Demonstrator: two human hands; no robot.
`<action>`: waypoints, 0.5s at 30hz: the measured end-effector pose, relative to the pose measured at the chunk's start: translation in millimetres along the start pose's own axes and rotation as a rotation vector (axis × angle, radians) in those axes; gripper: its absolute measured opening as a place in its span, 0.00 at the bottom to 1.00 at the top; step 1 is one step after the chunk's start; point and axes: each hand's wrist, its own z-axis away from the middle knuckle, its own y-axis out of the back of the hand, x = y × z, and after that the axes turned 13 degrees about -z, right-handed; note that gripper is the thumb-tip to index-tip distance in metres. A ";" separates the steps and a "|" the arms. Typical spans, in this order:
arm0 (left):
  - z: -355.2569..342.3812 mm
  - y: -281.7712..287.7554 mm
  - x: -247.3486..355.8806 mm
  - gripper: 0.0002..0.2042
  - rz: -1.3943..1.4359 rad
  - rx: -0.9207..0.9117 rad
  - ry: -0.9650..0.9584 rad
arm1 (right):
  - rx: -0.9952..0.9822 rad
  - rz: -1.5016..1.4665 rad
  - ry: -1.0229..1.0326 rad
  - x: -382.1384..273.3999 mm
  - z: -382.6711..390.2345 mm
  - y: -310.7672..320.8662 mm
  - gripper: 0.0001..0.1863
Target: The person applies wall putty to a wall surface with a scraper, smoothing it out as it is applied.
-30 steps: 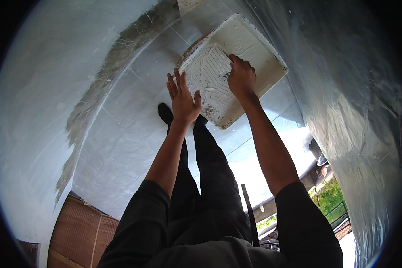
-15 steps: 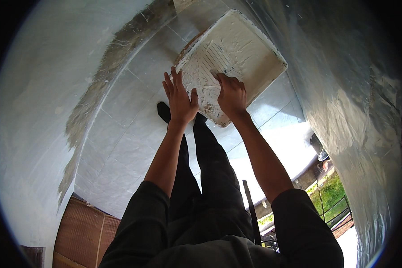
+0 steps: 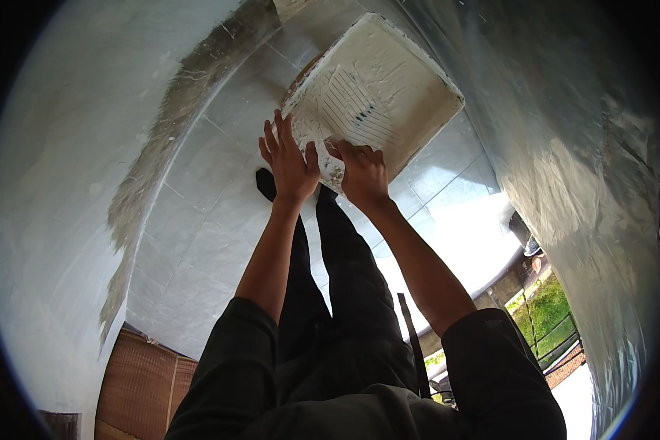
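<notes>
A large paint tray [image 3: 427,114] lies tilted on the floor, its inside coated with thick off-white paint [image 3: 378,55]. Parallel ridges show through the coat near its middle, with a few dark spots among them. My left hand [image 3: 293,167] is open at the tray's near left edge, fingers spread and apparently touching the rim. Over the near corner, my right hand [image 3: 364,172] is closed, fingers curled down toward the paint. A small dark edge shows at its fingertips, but the hand hides what it holds. Rough, clumpy paint lies between the two hands.
Grey floor tiles [image 3: 198,209] surround the tray. A pale wall [image 3: 66,183] with a rough grey lower band [image 3: 172,110] curves along the left. Clear plastic sheeting [image 3: 572,169] hangs at the right. A brown panel [image 3: 139,374] stands lower left; my shoe [image 3: 265,185] is near the tray.
My right hand has drawn back toward me and slightly left across the tray, uncovering more of the ridges. The left hand stays near the same edge.
</notes>
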 end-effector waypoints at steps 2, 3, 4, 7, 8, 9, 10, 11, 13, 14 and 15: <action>2.6 3.4 -6.1 0.38 -0.004 -0.004 -0.002 | 0.028 -0.125 -0.034 -2.2 -8.0 6.7 0.21; 2.8 4.0 -5.2 0.38 0.001 -0.007 -0.006 | 0.147 -0.160 0.057 4.5 -20.3 13.6 0.19; 2.9 5.4 -7.3 0.38 -0.006 -0.008 -0.003 | 0.181 -0.135 0.042 8.2 -36.3 21.6 0.20; 2.6 2.8 -4.3 0.39 0.010 0.009 -0.048 | 0.184 -0.043 0.008 19.5 -64.0 27.8 0.22; 2.6 2.5 -4.0 0.39 0.013 0.005 -0.050 | 0.156 0.011 0.000 20.6 -66.7 25.7 0.23; 2.0 2.9 -5.4 0.39 0.012 0.001 -0.052 | 0.155 0.007 -0.002 17.8 -61.2 17.1 0.23; 1.1 3.3 -5.4 0.39 0.011 -0.001 -0.051 | 0.170 0.049 0.025 13.3 -48.1 5.5 0.25; -0.3 3.2 -4.7 0.40 0.014 -0.010 -0.052 | 0.186 0.093 0.052 9.4 -33.4 -3.6 0.26; -0.5 5.3 -8.7 0.40 0.008 -0.016 -0.048 | 0.133 0.041 0.075 -2.8 -5.4 -17.1 0.29; -0.5 5.8 -9.5 0.40 0.006 -0.010 -0.054 | 0.104 0.043 0.085 -7.0 10.8 -19.7 0.28; -0.6 6.3 -11.1 0.40 0.002 -0.003 -0.059 | 0.075 0.045 0.098 -13.1 20.6 -19.5 0.27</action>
